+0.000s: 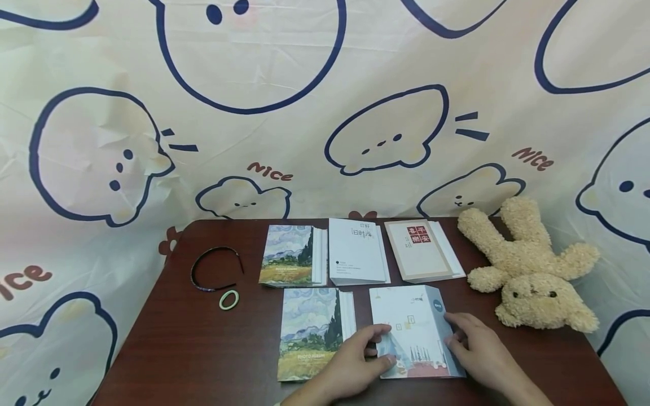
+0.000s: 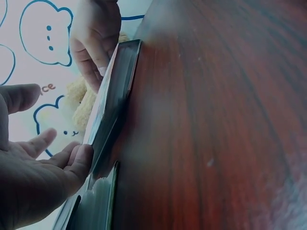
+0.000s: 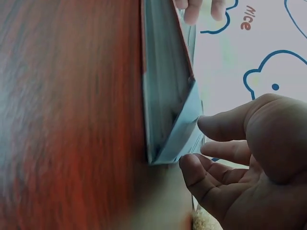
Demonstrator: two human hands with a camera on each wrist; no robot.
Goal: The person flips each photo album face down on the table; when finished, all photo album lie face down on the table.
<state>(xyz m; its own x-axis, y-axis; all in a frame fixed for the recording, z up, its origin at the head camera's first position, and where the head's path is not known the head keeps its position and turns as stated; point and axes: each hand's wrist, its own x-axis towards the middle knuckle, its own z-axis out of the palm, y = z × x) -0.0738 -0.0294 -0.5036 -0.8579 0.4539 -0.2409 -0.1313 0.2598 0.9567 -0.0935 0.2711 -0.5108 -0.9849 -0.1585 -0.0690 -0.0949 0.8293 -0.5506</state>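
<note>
A photo album with a white illustrated cover and a blue spine [image 1: 411, 307] lies near the table's front edge, between my two hands. At its left side my left hand [image 1: 355, 363] touches the cover's edge, thumb and fingers apart. My right hand [image 1: 479, 347] rests along the blue spine, its thumb and fingertips against it, as the right wrist view also shows. Seen from the left wrist, the album's page block [image 2: 117, 84] shows edge-on. Just left of it lies a photo album with a painted landscape cover [image 1: 307, 332], partly behind my left hand.
Behind stand out three more albums lying flat: a landscape one [image 1: 286, 254], a white one [image 1: 355, 251] and a beige one [image 1: 418, 248]. A plush bear [image 1: 533, 265] lies at the right. A dark headband [image 1: 195, 270] and a pale green ring [image 1: 228, 300] lie at the left.
</note>
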